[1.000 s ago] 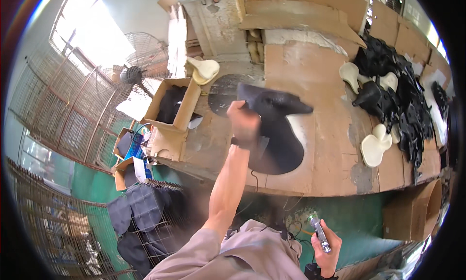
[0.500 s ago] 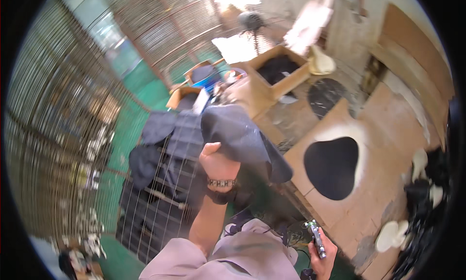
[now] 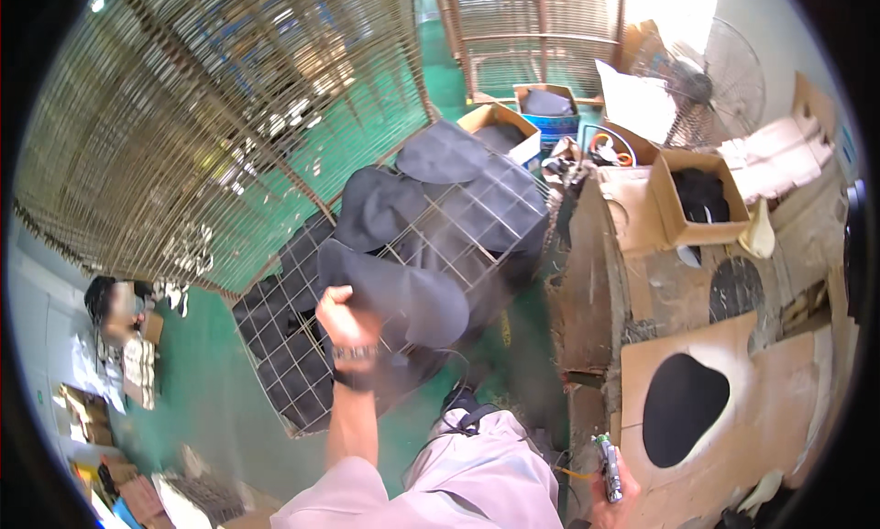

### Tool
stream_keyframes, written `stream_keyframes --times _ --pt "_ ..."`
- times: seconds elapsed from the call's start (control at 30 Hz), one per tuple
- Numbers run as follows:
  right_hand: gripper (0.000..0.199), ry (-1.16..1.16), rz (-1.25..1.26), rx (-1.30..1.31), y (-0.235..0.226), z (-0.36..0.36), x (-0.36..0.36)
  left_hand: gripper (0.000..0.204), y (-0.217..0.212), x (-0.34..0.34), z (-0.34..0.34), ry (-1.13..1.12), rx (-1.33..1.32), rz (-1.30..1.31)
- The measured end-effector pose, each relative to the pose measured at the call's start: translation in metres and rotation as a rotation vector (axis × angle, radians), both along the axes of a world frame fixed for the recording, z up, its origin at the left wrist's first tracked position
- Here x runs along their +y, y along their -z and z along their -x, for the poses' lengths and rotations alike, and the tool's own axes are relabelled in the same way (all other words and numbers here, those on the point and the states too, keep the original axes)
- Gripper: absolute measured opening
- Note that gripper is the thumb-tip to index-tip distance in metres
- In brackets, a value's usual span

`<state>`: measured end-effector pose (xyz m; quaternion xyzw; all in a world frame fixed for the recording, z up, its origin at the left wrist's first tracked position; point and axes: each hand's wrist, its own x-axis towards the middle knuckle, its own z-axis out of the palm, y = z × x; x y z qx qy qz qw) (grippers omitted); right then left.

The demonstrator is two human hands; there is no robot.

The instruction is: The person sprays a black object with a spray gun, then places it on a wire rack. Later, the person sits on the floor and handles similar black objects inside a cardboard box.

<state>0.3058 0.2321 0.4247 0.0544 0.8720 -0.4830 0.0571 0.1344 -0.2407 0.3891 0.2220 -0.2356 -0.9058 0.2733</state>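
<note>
My left hand [image 3: 350, 320], with a band at its wrist, pinches the edge of a dark grey rounded sheet [image 3: 403, 291]. The sheet curves over the wire mesh rack [image 3: 477, 263], where several similar grey pieces [image 3: 380, 208] lie; whether it touches them I cannot tell. At the lower right, my right hand [image 3: 616, 497] is wrapped round a small metal spray gun [image 3: 607, 463], with a thin yellowish hose near it. Beside that hand, a black rounded piece [image 3: 683, 410] lies flat on cardboard with a pale sprayed halo around it.
A cardboard-covered bench [image 3: 770, 364] runs along the right. On it are an open box [image 3: 701, 203] of dark pieces and a cream saddle-like form [image 3: 759, 231]. A fan [image 3: 701, 84] stands behind. Tall wire racks [image 3: 229, 116] fill the left and back, over a green floor [image 3: 220, 373].
The view has turned left. My left hand has carried the grey sheet away from the bench, over the mesh rack. The spray gun stays in my right hand beside the bench.
</note>
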Motion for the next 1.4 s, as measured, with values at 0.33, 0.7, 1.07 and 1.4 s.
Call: stream_keyframes --times 0.33,0.7,1.07,1.4 --pt "0.055 -0.058 -0.058 -0.246 -0.02 0.075 -0.085 0.022 0.037 -0.28 0.063 -0.251 -0.09 0.112" --pt "0.05 -0.156 -0.051 -0.308 0.003 0.115 -0.145 0.033 0.274 -0.425 -0.041 -0.668 -0.669 -0.019" --pt "0.049 -0.106 -0.222 -0.001 0.027 0.093 -0.118 0.041 0.361 -0.386 -0.018 -0.179 -1.411 0.777" --pt "0.053 0.348 -0.135 0.023 0.017 0.003 -0.066 0.061 0.314 -0.192 0.062 -0.445 -1.11 1.348"
